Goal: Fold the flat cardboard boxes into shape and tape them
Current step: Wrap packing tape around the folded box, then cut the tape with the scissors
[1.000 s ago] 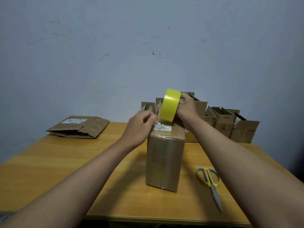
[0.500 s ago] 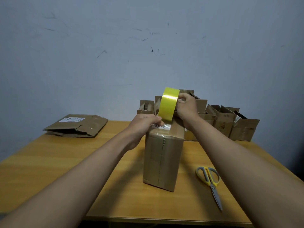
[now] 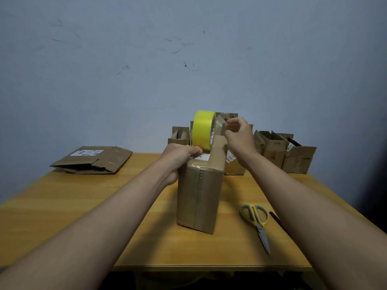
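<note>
Head view: taping step under way on the standing box (image 3: 200, 195), upright near the middle of the table (image 3: 83, 216). Yellow tape roll (image 3: 203, 130) perched on edge atop the box, toward its far end. Left hand (image 3: 180, 159) curled over the box's top left edge, fingers pressing down at the foot of the roll, apparently pinning the tape end by the white label (image 3: 202, 157); exact contact with the tape not clear. Right hand (image 3: 237, 136) just right of the roll and not touching it, fingers loosely curled; thumb and forefinger look to pinch something thin, possibly clear tape, cannot tell for sure. Scissors (image 3: 256, 221) flat on the table right of the box, apart from it. Flattened box (image 3: 94, 160) far left of the standing box, not yet folded. Finished boxes (image 3: 293, 153) behind and right of it. Judged next: retake the roll, draw tape along the top seam, press flat, then reach for the scissors to cut. Risk: roll tipping off the narrow top.
</note>
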